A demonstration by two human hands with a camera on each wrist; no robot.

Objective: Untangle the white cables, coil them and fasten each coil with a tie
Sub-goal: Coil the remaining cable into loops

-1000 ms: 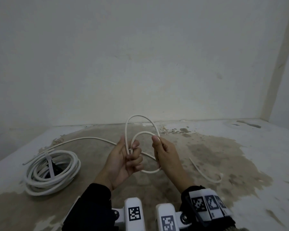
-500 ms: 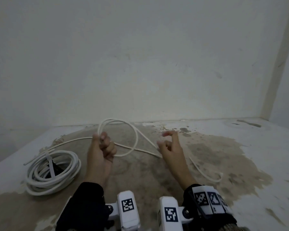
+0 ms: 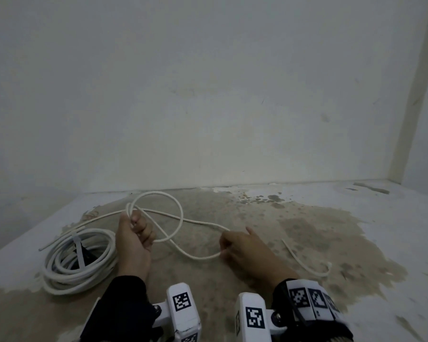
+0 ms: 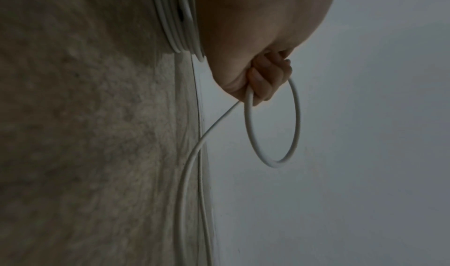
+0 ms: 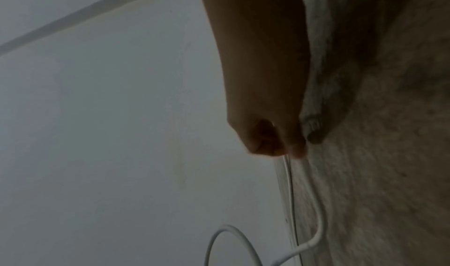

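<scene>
**Second cable: loops started, slack being fed**

L hand [image 3: 135, 239] is fisted round the cable [image 3: 181, 218], clamping the first loops where they cross; they stand up and away from the fist, near the back wall [image 3: 208, 95]. Prob. held that way so each new turn stacks on the same spot and the coil keeps one size. Wrist view confirms: fingers [image 4: 263, 83] curled tight on the strand, one round loop hanging off them.

R hand [image 3: 245, 248] sits low, just over the floor [image 3: 307, 230], pinching the cable btwn thumb and fingertips at the low point of its sag. Looks like it's gathering slack for the next turn. Index seems to stick out; rest of the grip too dark in the wrist view to tell.

Free tail [image 3: 307, 262] lies on the floor to the right, ending in a small hook, well apart from both hands.

Around: a finished coil [image 3: 79, 260] w/ tie [image 3: 79, 250] rests just left of the L wrist, touching nothing in play. One loose end runs past it twd the L fist. Nothing blocks the tail; the only snag risk is strands crossing near the fist.
</scene>
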